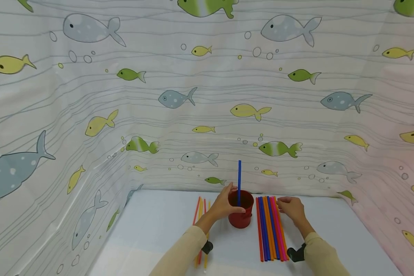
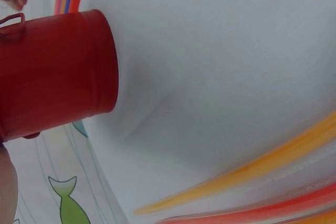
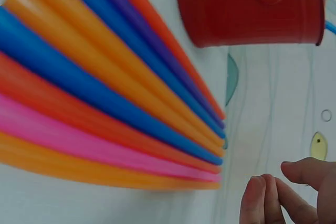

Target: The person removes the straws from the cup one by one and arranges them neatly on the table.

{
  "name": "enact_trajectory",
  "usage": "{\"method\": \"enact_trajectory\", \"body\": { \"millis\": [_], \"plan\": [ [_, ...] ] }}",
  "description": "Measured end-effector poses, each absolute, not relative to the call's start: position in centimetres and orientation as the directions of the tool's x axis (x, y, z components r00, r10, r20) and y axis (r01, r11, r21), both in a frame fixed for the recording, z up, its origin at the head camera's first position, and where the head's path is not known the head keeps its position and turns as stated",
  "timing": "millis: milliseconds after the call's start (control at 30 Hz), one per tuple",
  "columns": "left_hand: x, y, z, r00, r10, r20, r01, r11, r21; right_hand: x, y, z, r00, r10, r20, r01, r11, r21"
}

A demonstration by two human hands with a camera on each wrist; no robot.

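My left hand (image 1: 223,204) holds a small red metal bucket (image 1: 240,221) near its rim, the thumb on the near side and the fingers round the left and back. One blue drinking straw (image 1: 239,176) stands upright in the bucket. To the right of it lies a row of straws (image 1: 270,230) in red, blue, orange and pink. My right hand (image 1: 292,208) is beside the far end of that row. In the right wrist view, a gap shows between its thumb and fingertips (image 3: 255,184), with nothing in it.
Several yellow and red straws (image 1: 196,211) lie left of the bucket, partly under my left forearm. The white table (image 1: 151,226) meets a fish-patterned sheet (image 1: 179,161) at the back and sides. Small black devices (image 1: 296,253) sit at both wrists.
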State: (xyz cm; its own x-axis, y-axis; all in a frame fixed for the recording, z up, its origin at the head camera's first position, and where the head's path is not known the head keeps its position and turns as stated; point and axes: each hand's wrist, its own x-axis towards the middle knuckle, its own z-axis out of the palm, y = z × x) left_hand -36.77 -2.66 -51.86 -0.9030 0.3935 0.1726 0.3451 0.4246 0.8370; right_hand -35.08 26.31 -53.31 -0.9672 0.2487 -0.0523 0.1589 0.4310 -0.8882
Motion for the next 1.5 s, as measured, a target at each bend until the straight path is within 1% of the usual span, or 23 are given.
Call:
{"method": "enact_trajectory", "body": {
  "millis": [433,667,800,1000,1100,1300,1500],
  "plan": [
    [-36.8,-2.8,-51.9,-0.901,0.395,0.177,0.340,0.392,0.855,-36.9,22.7,-48.3,-0.986,0.132,0.098,-0.026,0.465,-0.885],
    [-36.5,-2.7,-51.9,-0.903,0.392,0.178,0.338,0.388,0.857,-37.3,20.2,-46.7,-0.980,0.088,0.176,-0.125,0.418,-0.900],
    [-36.4,-2.7,-51.7,-0.898,0.398,0.187,0.349,0.386,0.854,-37.3,18.9,-46.1,-0.979,0.078,0.187,-0.136,0.431,-0.892],
    [-36.4,-2.8,-51.7,-0.890,0.404,0.212,0.368,0.362,0.857,-37.7,17.4,-45.7,-0.981,0.049,0.186,-0.152,0.394,-0.906],
    [-36.4,-2.7,-51.7,-0.891,0.403,0.208,0.363,0.361,0.859,-37.9,16.7,-45.8,-0.981,0.044,0.190,-0.157,0.400,-0.903],
    [-36.5,-2.8,-51.9,-0.894,0.401,0.201,0.357,0.365,0.860,-38.2,15.5,-46.2,-0.984,0.059,0.170,-0.131,0.418,-0.899],
    [-36.5,-2.8,-51.8,-0.898,0.397,0.189,0.347,0.375,0.860,-38.4,14.8,-46.7,-0.985,0.074,0.155,-0.104,0.464,-0.880]
  ]
}}
